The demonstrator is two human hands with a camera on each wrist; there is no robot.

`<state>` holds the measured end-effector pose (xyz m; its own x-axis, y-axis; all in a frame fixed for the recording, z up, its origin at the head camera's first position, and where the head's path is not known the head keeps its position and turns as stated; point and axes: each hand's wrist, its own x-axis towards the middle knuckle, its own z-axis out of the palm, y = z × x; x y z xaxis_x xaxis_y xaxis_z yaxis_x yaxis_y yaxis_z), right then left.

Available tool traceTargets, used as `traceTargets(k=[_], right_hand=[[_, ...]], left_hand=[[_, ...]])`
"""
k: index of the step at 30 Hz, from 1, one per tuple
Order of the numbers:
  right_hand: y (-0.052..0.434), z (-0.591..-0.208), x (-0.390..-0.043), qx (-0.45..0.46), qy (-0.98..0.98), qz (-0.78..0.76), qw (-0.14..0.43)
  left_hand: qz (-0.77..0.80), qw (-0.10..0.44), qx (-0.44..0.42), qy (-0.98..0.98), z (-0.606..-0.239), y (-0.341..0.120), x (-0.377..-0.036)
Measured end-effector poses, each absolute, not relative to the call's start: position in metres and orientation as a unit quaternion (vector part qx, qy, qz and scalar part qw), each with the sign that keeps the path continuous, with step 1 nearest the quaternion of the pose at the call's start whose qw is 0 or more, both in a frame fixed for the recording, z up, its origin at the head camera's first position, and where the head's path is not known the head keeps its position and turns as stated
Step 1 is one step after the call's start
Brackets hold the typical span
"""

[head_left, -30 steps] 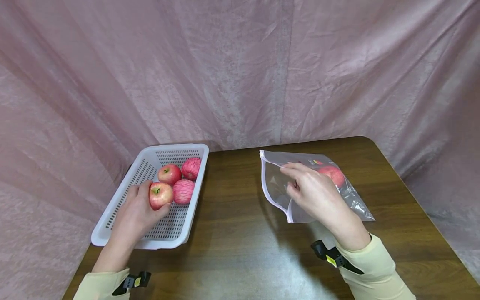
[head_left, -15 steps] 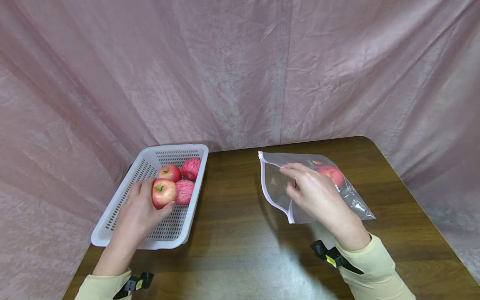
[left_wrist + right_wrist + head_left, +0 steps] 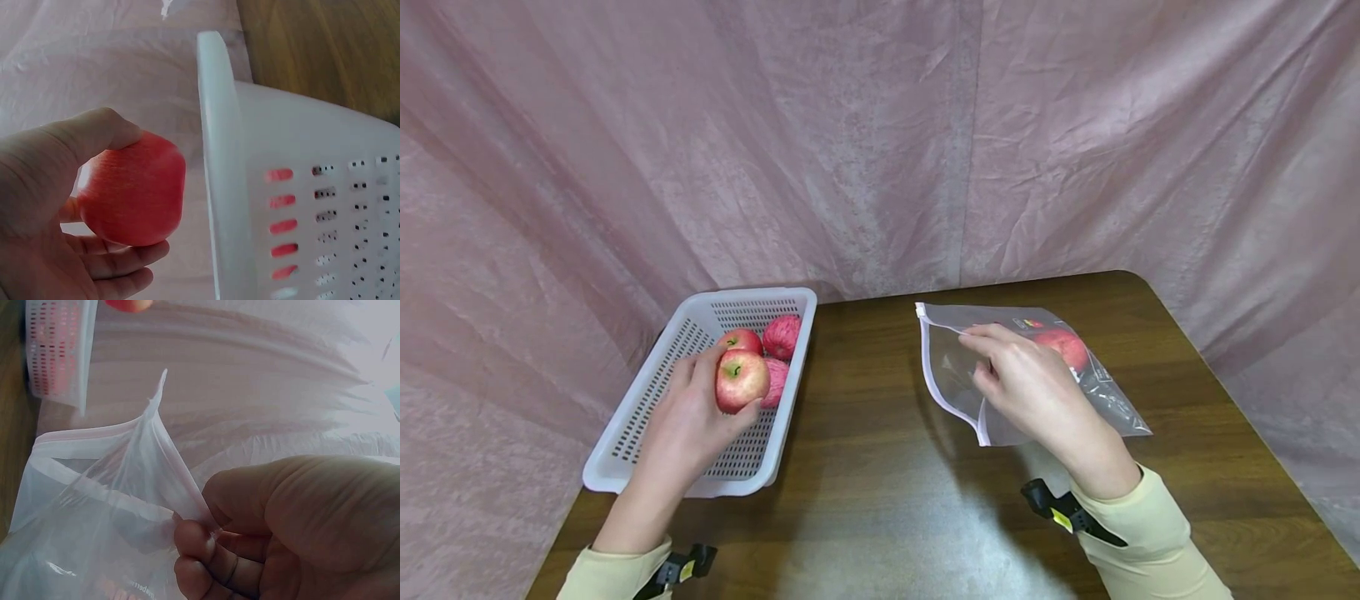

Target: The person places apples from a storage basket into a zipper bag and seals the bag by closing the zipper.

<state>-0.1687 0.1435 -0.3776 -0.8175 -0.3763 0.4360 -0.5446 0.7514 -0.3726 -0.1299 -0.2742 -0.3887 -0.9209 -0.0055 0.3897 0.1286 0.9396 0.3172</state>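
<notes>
The left hand [image 3: 688, 425] grasps a red apple [image 3: 741, 381], fingers curled round it, holding it above the white basket [image 3: 647, 392] at the left of the head view. Three more apples [image 3: 782, 335] lie in the basket's far end. Right of centre, the right hand [image 3: 1030, 387] pinches the upper lip of a clear zip bag [image 3: 951, 375], holding its mouth agape. One apple in the bag [image 3: 1063, 346] shows through the plastic. Both rest on the brown table [image 3: 865, 467].
</notes>
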Motion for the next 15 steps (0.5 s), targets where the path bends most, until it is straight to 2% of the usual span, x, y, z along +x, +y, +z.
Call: traceTargets(k=[6,15], right_hand=[[0.144,-0.376,-0.167,0.246,-0.925,0.242,0.161],[0.144,-0.375,-0.167,0.244,-0.927,0.242,0.152]], left_hand=[[-0.177,0.192,-0.029,-0.965,-0.385,-0.266,-0.130],[-0.191,0.214,-0.055,-0.956,-0.384,-0.257,-0.131]])
